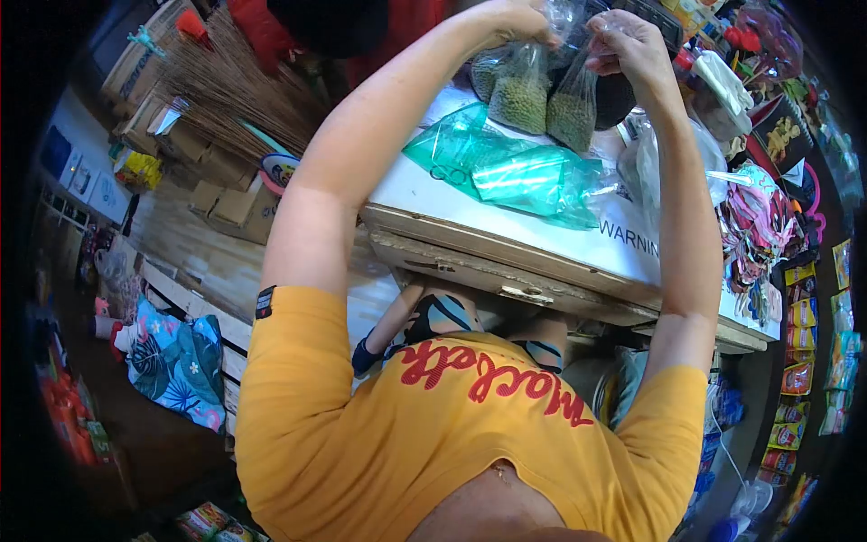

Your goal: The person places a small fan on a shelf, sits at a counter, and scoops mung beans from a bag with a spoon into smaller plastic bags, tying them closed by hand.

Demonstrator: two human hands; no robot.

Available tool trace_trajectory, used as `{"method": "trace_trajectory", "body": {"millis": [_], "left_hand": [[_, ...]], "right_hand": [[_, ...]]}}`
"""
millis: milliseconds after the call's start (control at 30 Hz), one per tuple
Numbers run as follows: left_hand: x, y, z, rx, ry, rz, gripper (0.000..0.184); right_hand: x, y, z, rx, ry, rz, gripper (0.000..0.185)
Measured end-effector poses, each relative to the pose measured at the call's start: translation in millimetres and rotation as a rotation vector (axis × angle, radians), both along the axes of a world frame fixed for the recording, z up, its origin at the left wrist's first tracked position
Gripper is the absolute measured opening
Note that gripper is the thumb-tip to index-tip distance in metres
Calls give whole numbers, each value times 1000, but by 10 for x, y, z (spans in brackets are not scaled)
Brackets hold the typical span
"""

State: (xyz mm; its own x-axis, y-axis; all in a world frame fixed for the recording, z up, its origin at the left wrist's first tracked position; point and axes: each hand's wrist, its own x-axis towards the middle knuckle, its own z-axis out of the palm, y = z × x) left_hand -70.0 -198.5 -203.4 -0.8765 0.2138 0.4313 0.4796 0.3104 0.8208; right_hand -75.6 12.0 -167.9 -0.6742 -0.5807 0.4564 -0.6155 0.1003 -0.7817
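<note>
My left hand (527, 22), partly cut off by the top edge, is closed on the crinkled clear plastic of a bag top. Just below it hangs or rests a clear bag of green beans (519, 101), which look like mung beans. Across from it, my right hand (629, 43) pinches the gathered neck of a second bag of green beans (571, 116). Behind the first is another bean bag (485, 74). Nearer me, a translucent green plastic bag (533, 176) lies flat, with scissors (448, 172) at its left part.
The white tabletop (415, 200) has wooden drawers (479, 266) beneath. To the right are a bundle of colourful hair ties or cloth (759, 212) and hanging sachets (797, 379). Stick brooms (239, 86) and cardboard boxes (237, 206) stand left.
</note>
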Motion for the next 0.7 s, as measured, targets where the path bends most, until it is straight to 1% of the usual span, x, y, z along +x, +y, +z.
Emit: {"method": "trace_trajectory", "body": {"millis": [33,100,133,167,200,267,300,367,433,467,533,567,667,700], "left_hand": [[13,-43,19,129,-67,-20,8],[30,-170,118,83,-22,-66,12],[40,-211,156,62,-1,-87,14],[48,-224,180,64,29,-45,14],[195,-159,273,67,58,-3,14],[287,-151,303,66,83,50,13],[275,-179,288,64,81,61,12],[207,-251,269,32,83,60,12],[46,-367,247,-26,89,36,12],[-40,-398,219,38,101,79,13],[77,-284,298,168,121,162,13],[205,-247,364,134,44,189,14],[49,-331,196,24,73,98,16],[101,-292,187,80,52,121,21]], "right_hand": [[33,-13,49,-1,-64,-15,22],[182,-63,163,-69,-97,-12,8],[237,-88,192,-102,-116,-9,10],[203,-108,192,-111,-59,24,17],[228,-136,189,-134,-75,14,18],[320,-209,186,-182,-105,-6,18],[251,-223,159,-76,-39,38,16],[167,-269,66,-58,-29,33,14],[174,-328,89,-63,12,0,11],[178,-354,124,-96,47,-14,12],[242,-392,191,-160,115,-46,13],[239,-406,197,-204,114,15,10],[114,-423,97,-99,246,-2,4],[198,-392,102,-7,146,-17,7]]}}
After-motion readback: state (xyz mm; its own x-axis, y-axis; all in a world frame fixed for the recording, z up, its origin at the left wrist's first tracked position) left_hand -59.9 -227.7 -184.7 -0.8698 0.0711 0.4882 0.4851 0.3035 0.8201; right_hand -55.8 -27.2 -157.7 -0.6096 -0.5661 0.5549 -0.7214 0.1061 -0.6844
